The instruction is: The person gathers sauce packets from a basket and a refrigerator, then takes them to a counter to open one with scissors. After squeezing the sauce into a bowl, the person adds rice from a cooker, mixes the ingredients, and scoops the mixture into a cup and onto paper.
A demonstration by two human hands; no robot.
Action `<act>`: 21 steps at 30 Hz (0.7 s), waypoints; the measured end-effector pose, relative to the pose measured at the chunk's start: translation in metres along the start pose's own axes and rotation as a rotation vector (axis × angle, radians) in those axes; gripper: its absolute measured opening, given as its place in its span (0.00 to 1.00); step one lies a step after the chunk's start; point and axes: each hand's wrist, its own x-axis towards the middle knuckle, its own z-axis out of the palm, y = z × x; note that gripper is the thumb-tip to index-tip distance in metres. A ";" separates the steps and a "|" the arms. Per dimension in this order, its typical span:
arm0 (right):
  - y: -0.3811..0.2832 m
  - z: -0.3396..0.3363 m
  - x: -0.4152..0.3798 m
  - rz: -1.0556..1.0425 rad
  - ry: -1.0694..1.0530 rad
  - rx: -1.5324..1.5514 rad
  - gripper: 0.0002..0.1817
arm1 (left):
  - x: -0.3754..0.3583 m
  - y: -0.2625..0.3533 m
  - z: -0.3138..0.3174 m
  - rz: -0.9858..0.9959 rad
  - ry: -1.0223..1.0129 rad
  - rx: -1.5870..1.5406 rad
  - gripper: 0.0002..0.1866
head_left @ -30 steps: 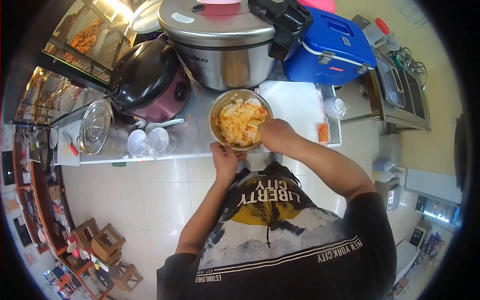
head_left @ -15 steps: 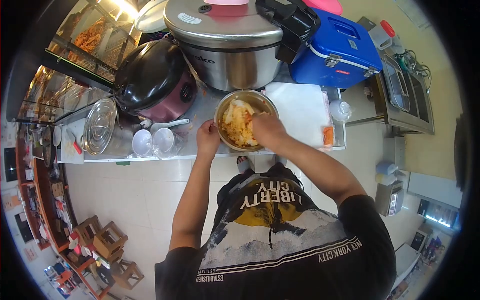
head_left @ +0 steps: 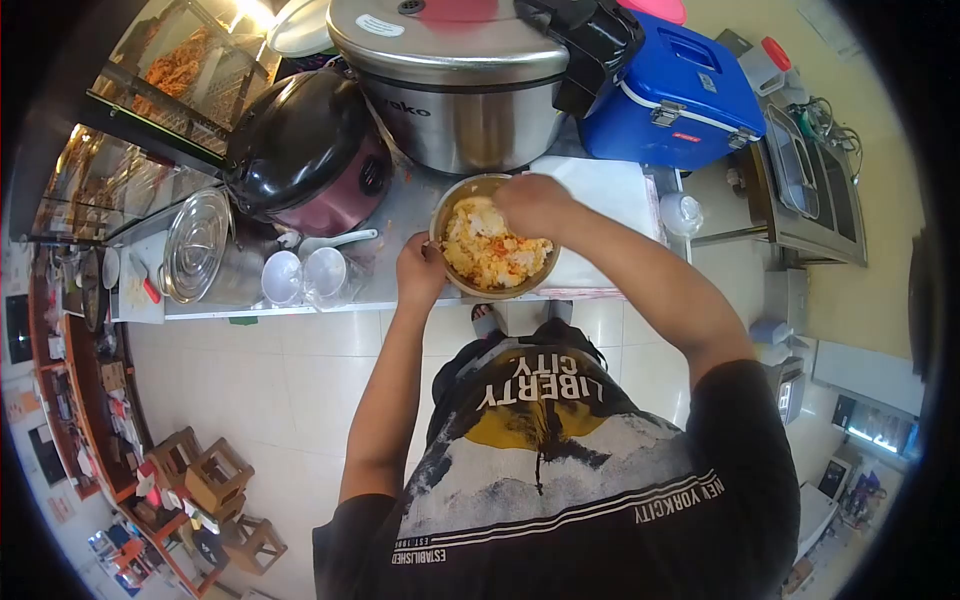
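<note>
A round metal bowl point(head_left: 487, 294) stands near the front edge of the counter. In it lies rice point(head_left: 488, 252), partly white and partly yellow-orange, with small red bits. My left hand point(head_left: 420, 268) grips the bowl's left rim, thumb over the edge. Over the far right side of the bowl is my right hand point(head_left: 537, 208), closed and slightly blurred; whatever it holds is hidden beneath the fingers. White paper sheets point(head_left: 605, 215) lie stacked to the right of the bowl, partly under my right forearm.
Behind the bowl stand a large steel rice cooker point(head_left: 470, 120) and a blue cooler box point(head_left: 680, 95). On the left are a dark rice cooker point(head_left: 305, 150), a white ladle point(head_left: 340, 240), wrapped plastic cups point(head_left: 325, 275), a lidded pot point(head_left: 200, 250) and a red-handled knife point(head_left: 151, 290).
My right hand has moved from the bowl's middle right toward its far rim, uncovering more rice. The rice looks more spread out. My left hand stays at the rim.
</note>
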 end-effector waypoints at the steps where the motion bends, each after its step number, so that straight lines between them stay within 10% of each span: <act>1: -0.002 0.008 0.006 -0.046 -0.007 0.004 0.10 | -0.003 0.007 -0.002 -0.044 -0.014 -0.029 0.13; 21: -0.019 -0.003 -0.054 0.045 -0.241 0.057 0.10 | -0.008 -0.019 0.011 0.069 0.031 0.072 0.13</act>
